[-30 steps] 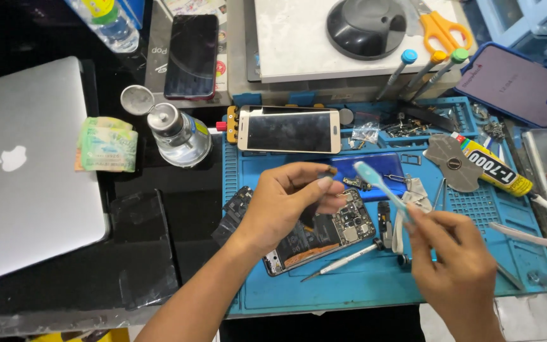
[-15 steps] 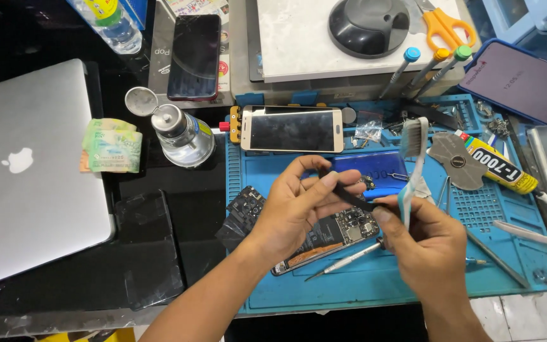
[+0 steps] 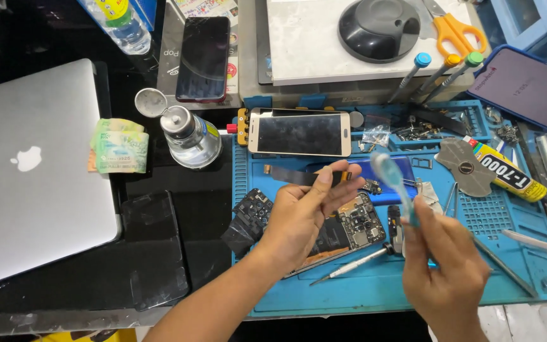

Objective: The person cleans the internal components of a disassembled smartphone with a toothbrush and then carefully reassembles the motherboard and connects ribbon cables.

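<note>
at the centre of the frame: an opened phone (image 3: pixel 343 231) lies back-off on the blue work mat (image 3: pixel 375 297), its circuit board bare, partly hidden under the left hand.
left hand: the left hand (image 3: pixel 302 218) rests over the opened phone, thumb and fingers pressed together on a dark flat ribbon strip (image 3: pixel 302 177) that runs left from the fingertips.
right hand: the right hand (image 3: pixel 444 272) at lower right is closed round the handle of a pale blue brush (image 3: pixel 390 180), head up and blurred, above the mat and apart from the board.
progress: judging by how things lie, the opening is done, with the board exposed and a black inner cover (image 3: pixel 251 215) set aside at the mat's left edge; cleaning and putting back together look left to do.
tools near: a thin screwdriver (image 3: pixel 349 266) lies on the mat just below the opened phone.
packages and labels: a yellow-and-black glue tube (image 3: pixel 508 174) lies slanted at right of the mat; a clear bottle with a yellow label (image 3: pixel 118 22) stands at upper left; a round glass dispenser bottle (image 3: pixel 188 136) sits left of the mat, beside folded green banknotes (image 3: pixel 118 149).
elsewhere on the counter: a silver laptop (image 3: pixel 33 171) at left, a gold-edged phone (image 3: pixel 299 133) at the top of the mat, orange scissors (image 3: pixel 454 31) at upper right.
</note>
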